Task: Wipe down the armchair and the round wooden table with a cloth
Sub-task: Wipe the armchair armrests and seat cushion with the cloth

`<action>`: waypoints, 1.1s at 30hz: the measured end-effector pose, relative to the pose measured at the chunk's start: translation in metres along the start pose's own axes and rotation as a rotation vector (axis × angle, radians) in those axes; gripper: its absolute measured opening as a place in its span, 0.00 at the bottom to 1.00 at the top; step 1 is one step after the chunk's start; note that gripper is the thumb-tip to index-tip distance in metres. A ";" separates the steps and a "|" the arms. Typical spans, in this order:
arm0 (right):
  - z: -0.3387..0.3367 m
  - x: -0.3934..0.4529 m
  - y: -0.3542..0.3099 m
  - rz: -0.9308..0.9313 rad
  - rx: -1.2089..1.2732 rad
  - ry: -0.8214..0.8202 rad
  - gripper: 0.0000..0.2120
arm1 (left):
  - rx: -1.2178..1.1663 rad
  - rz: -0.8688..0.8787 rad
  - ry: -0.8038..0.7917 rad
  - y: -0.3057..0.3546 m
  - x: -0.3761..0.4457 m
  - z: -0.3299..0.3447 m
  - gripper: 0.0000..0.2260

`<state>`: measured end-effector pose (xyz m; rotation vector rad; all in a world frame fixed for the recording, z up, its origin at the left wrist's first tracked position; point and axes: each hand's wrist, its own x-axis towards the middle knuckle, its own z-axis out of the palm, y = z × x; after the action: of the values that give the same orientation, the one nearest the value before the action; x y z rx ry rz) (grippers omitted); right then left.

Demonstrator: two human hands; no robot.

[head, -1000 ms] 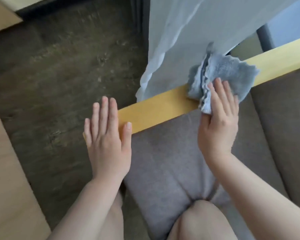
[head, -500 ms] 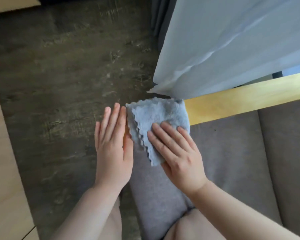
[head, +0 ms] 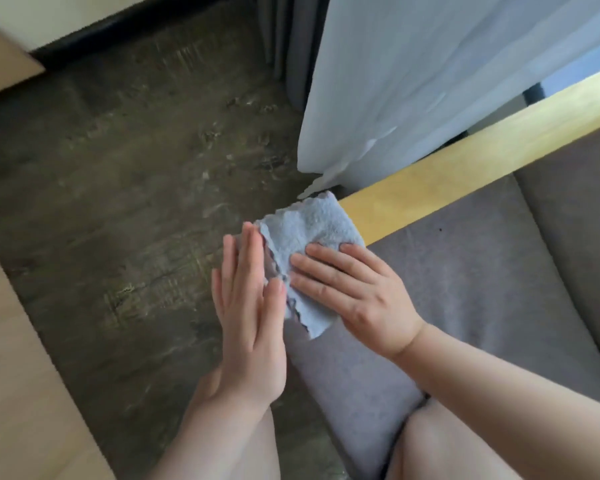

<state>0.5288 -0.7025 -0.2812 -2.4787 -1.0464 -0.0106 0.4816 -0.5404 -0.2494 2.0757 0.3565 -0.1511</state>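
1. The armchair (head: 482, 278) is the big thing here: grey cushions, soft and yielding I'd say, so a wipe there probably wants a flat palm, not fingertips that dig in. It looks too heavy to shift by accident.
2. Its wooden armrest (head: 465, 168) is a pale yellow plank, stiff and smooth-looking, likely a bit slick under fabric. Its long axis runs from the upper right of the head view down toward the person's hands, and the near end is under the cloth.
3. The left hand (head: 250, 306) has its fingers straight and together, released, grasping nothing. It stands just beside the armrest's near end, with the thumb touching the cloth's frilled edge; whether the palm bears on the wood I cannot tell.
4. The right hand (head: 354, 292) lies flat with fingers spread, pressing the cloth down rather than pinching it.
5. The cloth (head: 309, 237) is a small pale blue rag, folded and draped over the end of the armrest, with one corner hanging toward the seat cushion. It looks light, limp and plush, apt to bunch; I'd hold it by pressing through the middle of the fold, as now.
6. No round wooden table is in sight.
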 end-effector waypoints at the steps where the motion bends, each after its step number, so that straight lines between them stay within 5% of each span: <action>1: -0.008 -0.004 0.009 0.060 -0.017 0.033 0.19 | 0.128 0.045 -0.078 0.001 0.003 -0.002 0.24; 4: -0.013 -0.001 0.003 0.452 -0.008 0.184 0.20 | 0.442 0.239 -0.293 0.005 0.021 -0.003 0.27; 7: 0.013 0.021 -0.053 0.818 0.077 0.377 0.17 | 0.437 0.267 -0.430 0.016 0.049 -0.001 0.31; 12: 0.025 -0.003 -0.091 0.868 0.147 0.395 0.19 | 0.544 0.322 -0.560 0.021 0.072 -0.007 0.33; 16: 0.020 -0.095 -0.089 1.358 0.036 0.407 0.31 | 0.847 0.438 -0.481 0.018 0.064 -0.001 0.33; 20: 0.036 -0.166 -0.047 1.769 -0.109 0.507 0.30 | 0.948 0.526 -0.368 0.016 0.059 0.009 0.31; 23: 0.068 -0.127 -0.038 1.750 -0.051 0.493 0.29 | 0.991 0.576 -0.332 0.015 0.058 0.013 0.30; 28: 0.087 -0.145 -0.075 1.180 -0.087 0.360 0.24 | 1.016 0.667 -0.367 0.013 0.052 0.014 0.28; 33: 0.092 -0.104 -0.043 1.623 -0.018 0.653 0.26 | 1.027 0.864 -0.465 0.018 0.038 0.045 0.27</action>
<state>0.4103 -0.7090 -0.3650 -2.3072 1.2553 -0.2818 0.5251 -0.5801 -0.2670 2.8613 -1.1193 -0.3203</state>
